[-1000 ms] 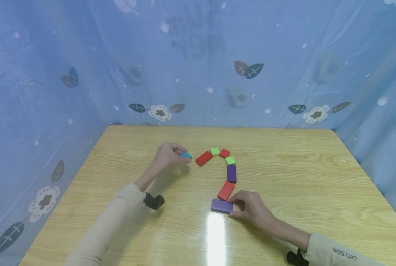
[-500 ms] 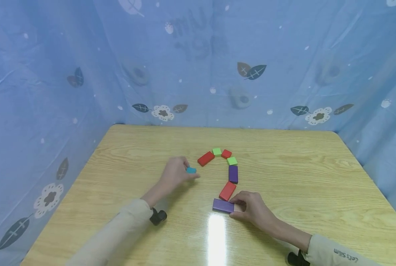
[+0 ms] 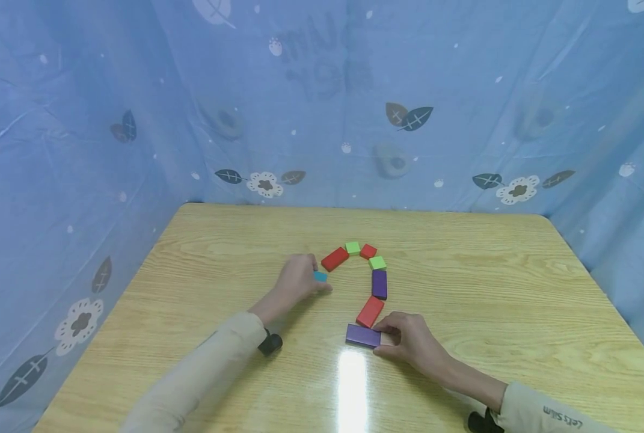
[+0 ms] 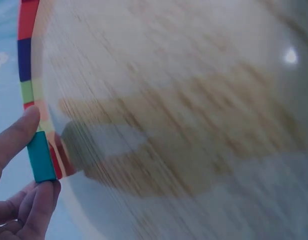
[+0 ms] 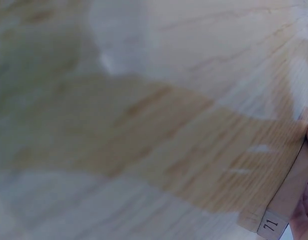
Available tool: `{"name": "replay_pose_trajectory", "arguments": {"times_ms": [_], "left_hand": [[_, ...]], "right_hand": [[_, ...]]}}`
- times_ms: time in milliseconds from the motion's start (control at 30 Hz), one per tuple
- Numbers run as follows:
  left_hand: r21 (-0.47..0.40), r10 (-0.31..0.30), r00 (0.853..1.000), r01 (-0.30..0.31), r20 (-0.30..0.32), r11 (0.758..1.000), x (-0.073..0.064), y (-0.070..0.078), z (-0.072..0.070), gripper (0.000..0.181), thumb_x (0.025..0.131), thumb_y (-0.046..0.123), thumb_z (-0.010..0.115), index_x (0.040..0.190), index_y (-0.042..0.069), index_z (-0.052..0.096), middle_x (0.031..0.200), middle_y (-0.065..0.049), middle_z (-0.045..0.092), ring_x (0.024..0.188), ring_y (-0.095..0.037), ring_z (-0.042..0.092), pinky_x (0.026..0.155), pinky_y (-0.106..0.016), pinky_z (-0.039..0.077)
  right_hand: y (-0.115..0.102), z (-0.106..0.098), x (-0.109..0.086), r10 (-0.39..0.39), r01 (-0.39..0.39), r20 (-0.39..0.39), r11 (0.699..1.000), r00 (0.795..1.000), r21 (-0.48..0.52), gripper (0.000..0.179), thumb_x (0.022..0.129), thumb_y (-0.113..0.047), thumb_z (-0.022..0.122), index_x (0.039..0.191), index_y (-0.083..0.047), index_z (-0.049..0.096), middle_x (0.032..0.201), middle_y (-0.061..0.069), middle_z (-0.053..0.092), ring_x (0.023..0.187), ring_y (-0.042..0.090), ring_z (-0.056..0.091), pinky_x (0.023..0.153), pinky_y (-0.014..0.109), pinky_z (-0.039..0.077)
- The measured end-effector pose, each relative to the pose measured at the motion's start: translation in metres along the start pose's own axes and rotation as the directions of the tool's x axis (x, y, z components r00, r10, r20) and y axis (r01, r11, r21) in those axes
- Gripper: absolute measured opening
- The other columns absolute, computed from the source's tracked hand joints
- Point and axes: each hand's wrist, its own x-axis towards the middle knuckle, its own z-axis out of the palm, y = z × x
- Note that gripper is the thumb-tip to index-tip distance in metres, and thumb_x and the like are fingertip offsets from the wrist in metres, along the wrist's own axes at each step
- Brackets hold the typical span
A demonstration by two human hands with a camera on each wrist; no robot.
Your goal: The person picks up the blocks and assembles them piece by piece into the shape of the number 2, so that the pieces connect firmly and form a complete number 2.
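Note:
My left hand pinches a small teal block between thumb and fingertips, just left of the arc of blocks. Closest to it is the long red block at the arc's left end. At the near end, my right hand grips a light wooden piece that meets a purple block; whether both are one block I cannot tell. In the right wrist view a bare wooden block marked 71 on its end lies against the fingers.
The arc continues with a green block, a small red block, another green block, a dark purple block and a red block. A blue patterned curtain surrounds the wooden table.
My left hand has moved right and nearer to me, carrying the teal block towards the arc's inner side. My right hand stays at the purple block. The head view has shifted slightly.

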Motion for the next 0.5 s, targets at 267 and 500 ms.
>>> {"name": "replay_pose_trajectory", "arguments": {"times_ms": [267,500], "left_hand": [[0.008,-0.013,1.0,0.013,0.017,1.0,0.007,0.004,0.004,0.042,0.062,0.029,0.091,0.076,0.004,0.06,0.071,-0.002,0.057,0.063,-0.014,0.048,0.05,-0.021,0.039],[0.043,-0.006,1.0,0.007,-0.02,0.999,0.012,0.002,0.008,0.042,0.062,0.031,0.091,0.074,0.004,0.061,0.068,-0.001,0.057,0.059,-0.011,0.045,0.046,-0.02,0.037]], "right_hand": [[0.001,0.0,0.0,0.008,-0.008,0.006,1.0,1.0,0.019,0.028,0.068,-0.011,0.086,0.093,-0.008,0.074,0.089,-0.002,0.071,0.074,0.002,0.055,0.063,0.02,0.049],[0.001,0.0,0.0,0.005,-0.005,0.001,1.0,1.0,0.023,0.028,0.068,-0.011,0.086,0.093,-0.008,0.074,0.088,-0.002,0.071,0.074,0.002,0.056,0.063,0.02,0.049]]}}
